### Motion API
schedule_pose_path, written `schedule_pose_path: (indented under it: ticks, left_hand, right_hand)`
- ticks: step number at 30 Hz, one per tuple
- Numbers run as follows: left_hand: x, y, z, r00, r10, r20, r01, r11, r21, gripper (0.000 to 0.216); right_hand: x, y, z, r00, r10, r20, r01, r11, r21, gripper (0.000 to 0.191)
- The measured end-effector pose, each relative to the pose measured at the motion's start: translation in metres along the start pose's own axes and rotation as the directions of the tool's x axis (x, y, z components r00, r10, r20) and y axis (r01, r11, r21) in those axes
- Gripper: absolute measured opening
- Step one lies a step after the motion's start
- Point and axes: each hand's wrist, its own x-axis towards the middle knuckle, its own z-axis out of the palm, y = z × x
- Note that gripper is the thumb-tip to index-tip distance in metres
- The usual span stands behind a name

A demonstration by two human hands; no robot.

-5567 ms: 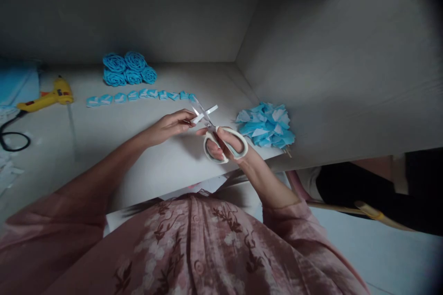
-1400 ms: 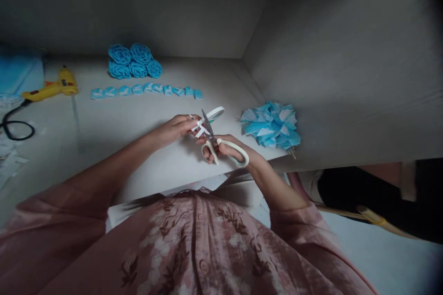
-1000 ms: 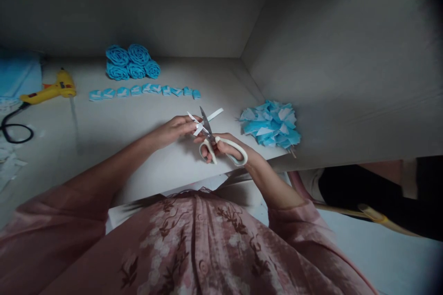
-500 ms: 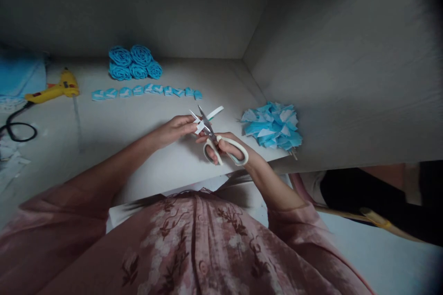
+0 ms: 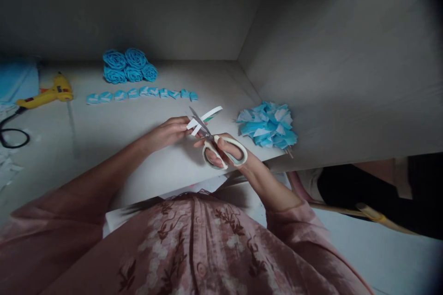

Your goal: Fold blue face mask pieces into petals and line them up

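Note:
My right hand point(image 5: 221, 150) has its fingers through the cream-white handles of a pair of scissors point(image 5: 226, 146), whose blades point up and left. My left hand point(image 5: 169, 130) pinches white paper strips point(image 5: 195, 126) at the blades. One strip, with a small green patch, reaches past the blades to the upper right. Whether the blades are cutting into the paper at this moment is too small to tell. Beyond the hands, a row of small blue-and-white folded pieces point(image 5: 138, 92) lies across the table.
Several rolled blue paper roses point(image 5: 129, 65) stand near the back wall. A yellow glue gun point(image 5: 55, 89) with a black cord lies at the left. At the right sits a bunch of blue and white paper petals point(image 5: 268, 124) by the side wall. White scraps point(image 5: 8, 168) lie far left.
The white strips between the hands lie differently at the blades, and more of them shows. My left hand has shifted slightly left. The whole view has also moved a little.

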Motion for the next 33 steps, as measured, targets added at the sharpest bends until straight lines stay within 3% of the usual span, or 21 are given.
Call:
schedule_pose_path:
  ticks: [4, 10, 17, 21, 25, 29, 33]
  left_hand:
    - [0.000, 0.003, 0.000, 0.999, 0.027, 0.032, -0.026, 0.999, -0.031, 0.036]
    - [-0.001, -0.006, -0.007, 0.986, 0.071, -0.153, -0.030, 0.967, 0.253, 0.037]
    - [0.001, -0.005, -0.002, 0.965, 0.117, -0.234, -0.029, 0.936, 0.350, 0.050]
    - [0.002, 0.000, 0.004, 0.951, 0.086, -0.298, 0.033, 0.927, 0.374, 0.041]
    - [0.004, 0.001, 0.003, 0.933, 0.077, -0.351, 0.061, 0.929, 0.365, 0.036]
    - [0.007, -0.001, -0.003, 0.926, 0.022, -0.377, 0.059, 0.977, 0.203, 0.042]
    - [0.009, -0.007, -0.010, 0.953, -0.002, -0.304, 0.040, 0.992, 0.119, 0.052]
  right_hand:
    - [0.000, -0.001, -0.001, 0.999, -0.038, 0.017, 0.037, 0.999, 0.013, 0.063]
    - [-0.002, -0.002, 0.006, 1.000, -0.029, 0.002, 0.029, 0.999, -0.026, 0.063]
    - [-0.001, -0.002, 0.011, 0.999, 0.006, -0.033, -0.009, 0.997, -0.082, 0.066]
    - [0.000, -0.001, 0.021, 0.991, 0.093, -0.094, -0.122, 0.920, -0.372, 0.058]
    - [-0.002, -0.004, 0.028, 0.995, 0.062, -0.074, -0.095, 0.780, -0.619, 0.059]
    - [-0.010, -0.003, 0.010, 1.000, 0.000, -0.002, -0.001, 0.862, -0.506, 0.070]
    - [-0.015, 0.009, -0.014, 0.996, -0.076, 0.040, 0.086, 0.924, -0.372, 0.067]
